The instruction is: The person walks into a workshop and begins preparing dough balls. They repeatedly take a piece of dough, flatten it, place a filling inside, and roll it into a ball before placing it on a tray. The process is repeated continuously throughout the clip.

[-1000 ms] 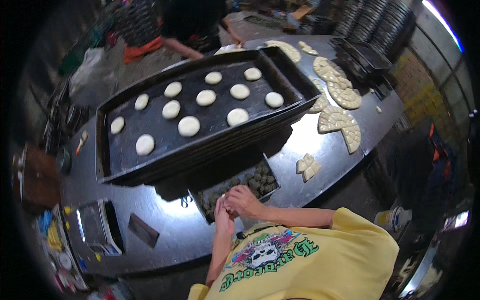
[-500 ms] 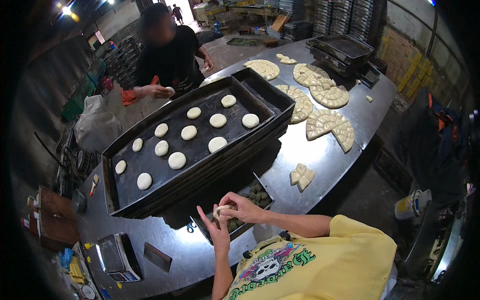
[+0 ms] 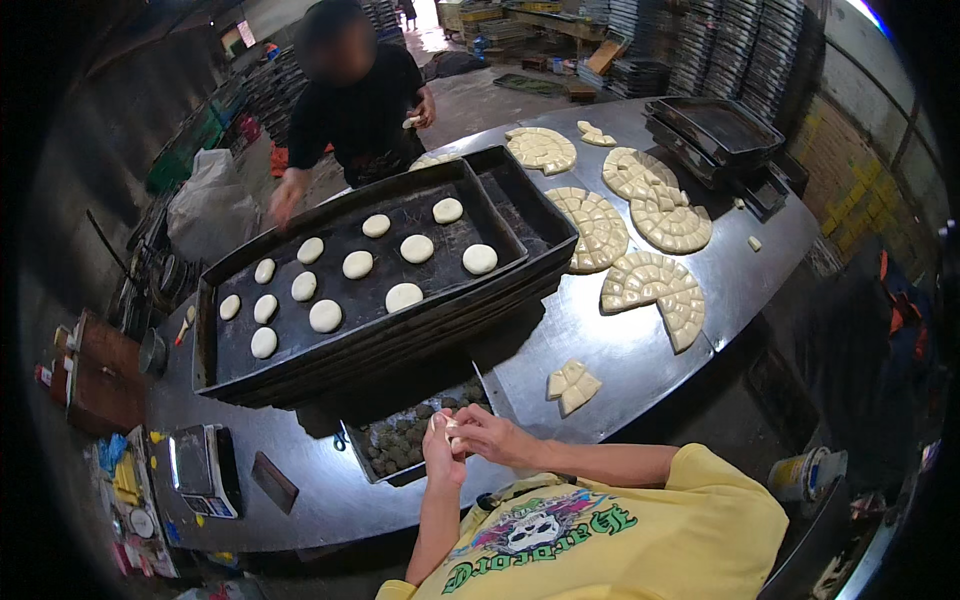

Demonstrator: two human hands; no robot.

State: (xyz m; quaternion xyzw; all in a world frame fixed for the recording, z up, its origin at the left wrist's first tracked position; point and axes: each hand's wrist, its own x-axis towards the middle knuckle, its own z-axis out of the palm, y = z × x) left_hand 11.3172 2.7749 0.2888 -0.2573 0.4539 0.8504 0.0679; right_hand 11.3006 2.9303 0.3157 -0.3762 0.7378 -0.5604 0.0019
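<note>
In front of my chest, both hands work on one small piece of pale dough (image 3: 452, 424). My left hand (image 3: 441, 456) cups it with the fingers closed up. My right hand (image 3: 492, 438) pinches it from the other side, so most of the dough is hidden. Just beyond my hands lies a shallow metal tray (image 3: 358, 463) holding dark green-brown filling balls (image 3: 405, 440). Farther off, a stack of black baking trays (image 3: 370, 360) carries several flat round dough discs (image 3: 357, 264) on top.
Scored dough sheets (image 3: 590, 228) and a small cut dough piece (image 3: 573, 386) lie on the metal table at right. A scale (image 3: 203, 470) and a dark flat scraper (image 3: 275, 482) sit at left. Across the trays, a co-worker (image 3: 355, 105) reaches toward the tray edge.
My left fingers, stretched out before, have folded in around the dough, and my hands are closer together. One more disc lies on the top tray, and the co-worker's hand has moved away from their body.
</note>
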